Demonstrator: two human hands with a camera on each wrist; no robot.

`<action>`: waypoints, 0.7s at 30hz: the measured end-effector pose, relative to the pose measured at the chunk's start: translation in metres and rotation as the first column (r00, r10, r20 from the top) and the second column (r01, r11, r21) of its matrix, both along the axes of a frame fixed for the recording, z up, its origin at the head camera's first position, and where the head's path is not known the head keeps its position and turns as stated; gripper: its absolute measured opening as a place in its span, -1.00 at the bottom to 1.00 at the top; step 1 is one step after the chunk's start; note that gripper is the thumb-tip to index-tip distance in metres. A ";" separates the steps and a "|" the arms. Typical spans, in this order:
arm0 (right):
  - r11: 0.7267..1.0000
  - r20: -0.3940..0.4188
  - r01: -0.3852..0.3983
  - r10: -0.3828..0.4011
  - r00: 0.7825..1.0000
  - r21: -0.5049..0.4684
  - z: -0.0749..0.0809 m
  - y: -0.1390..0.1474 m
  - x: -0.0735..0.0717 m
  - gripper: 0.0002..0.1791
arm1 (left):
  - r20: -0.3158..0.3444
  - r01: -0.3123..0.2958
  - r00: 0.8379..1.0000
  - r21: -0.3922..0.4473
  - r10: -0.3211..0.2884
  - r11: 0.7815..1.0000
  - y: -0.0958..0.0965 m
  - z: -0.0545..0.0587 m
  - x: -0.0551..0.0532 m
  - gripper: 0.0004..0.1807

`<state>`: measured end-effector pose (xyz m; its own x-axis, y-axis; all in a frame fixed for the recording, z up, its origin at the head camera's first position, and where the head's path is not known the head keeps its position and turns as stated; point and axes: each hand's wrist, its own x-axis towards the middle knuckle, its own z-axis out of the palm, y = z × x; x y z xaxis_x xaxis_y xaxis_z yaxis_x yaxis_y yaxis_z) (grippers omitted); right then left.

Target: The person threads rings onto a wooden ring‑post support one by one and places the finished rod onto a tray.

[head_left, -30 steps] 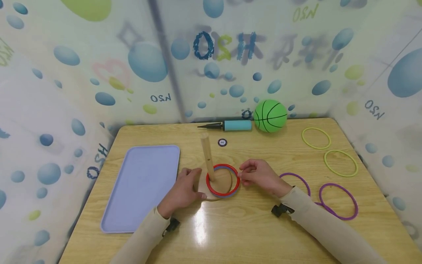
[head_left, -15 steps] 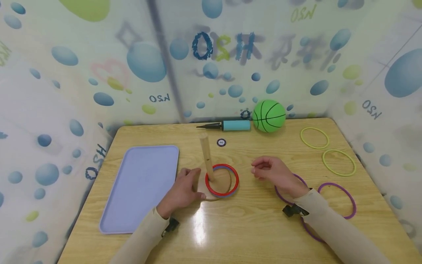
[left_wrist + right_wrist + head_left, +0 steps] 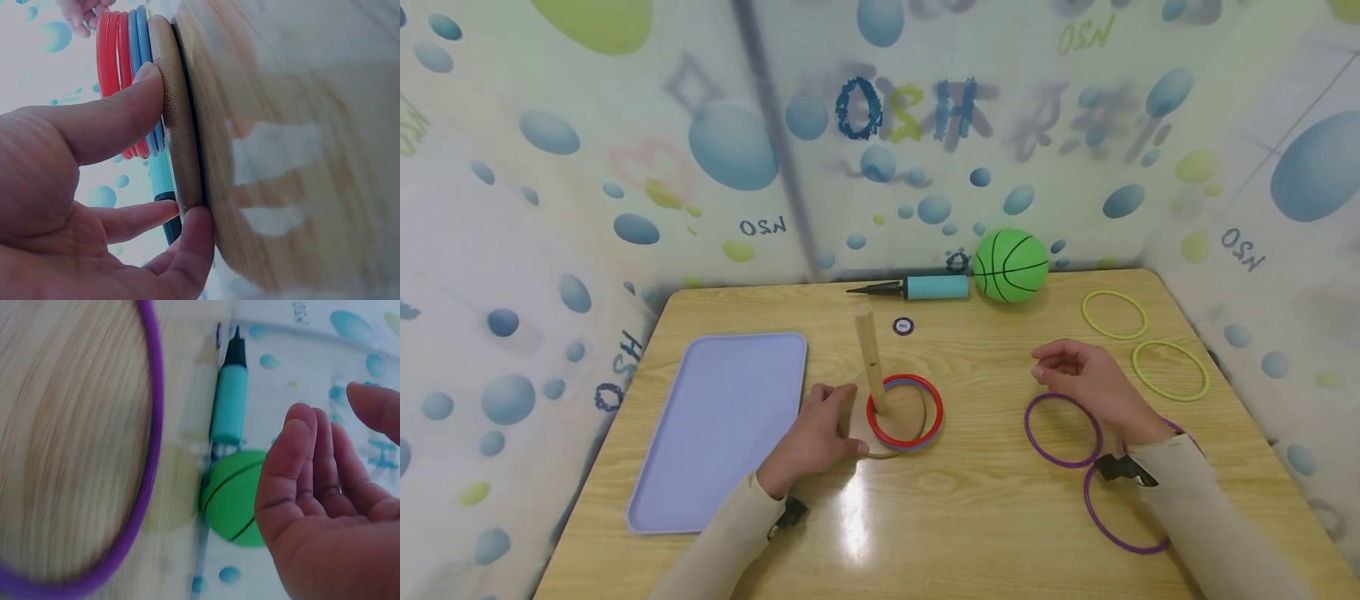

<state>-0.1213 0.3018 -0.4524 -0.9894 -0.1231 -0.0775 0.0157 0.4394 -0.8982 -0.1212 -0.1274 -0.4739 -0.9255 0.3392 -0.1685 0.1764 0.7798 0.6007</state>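
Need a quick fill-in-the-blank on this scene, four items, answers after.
The red rings around the wooden peg are stacked on ____ ones.
The left hand holds the wooden base; the right hand holds ____.
In the head view, the hand pump lies to the ____ of the green basketball.
On the right of the table lie ____ yellow-green rings.

Missing words: blue; nothing; left; two.

Red rings [image 3: 112,56] over blue rings [image 3: 144,40] encircle 1 upright wooden peg [image 3: 872,358].

High head, near wrist views share the pump [image 3: 937,287].
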 end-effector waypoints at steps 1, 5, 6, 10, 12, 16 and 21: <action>1.000 -0.001 0.001 -0.001 1.000 0.009 0.000 0.005 0.000 -0.51 | -0.001 -0.001 1.000 -0.001 0.001 1.000 0.000 0.000 0.000 0.01; 0.996 -0.008 0.014 -0.014 1.000 0.089 -0.006 0.025 0.000 -0.51 | 0.003 -0.001 1.000 0.003 0.001 1.000 0.000 -0.001 0.000 0.02; 0.994 -0.011 0.013 -0.012 1.000 0.113 -0.009 0.030 0.000 -0.52 | 0.005 -0.002 1.000 0.004 0.002 1.000 0.000 -0.001 0.000 0.02; 0.985 -0.021 -0.007 0.011 1.000 0.174 -0.019 0.046 -0.001 -0.55 | 0.013 -0.008 1.000 -0.002 0.008 1.000 0.000 -0.001 0.000 0.02; 0.983 -0.015 -0.033 0.036 0.999 0.182 -0.023 0.053 -0.003 -0.56 | 0.013 -0.012 1.000 -0.004 0.012 1.000 0.000 -0.001 0.000 0.03; 0.973 0.044 -0.105 0.098 0.994 0.206 -0.026 0.063 -0.004 -0.57 | 0.007 -0.014 1.000 -0.005 0.014 1.000 0.000 -0.002 0.000 0.03; 0.950 0.102 -0.178 0.157 0.982 0.257 -0.026 0.067 -0.004 -0.58 | 0.004 -0.006 1.000 -0.002 0.006 1.000 0.000 -0.003 0.000 0.02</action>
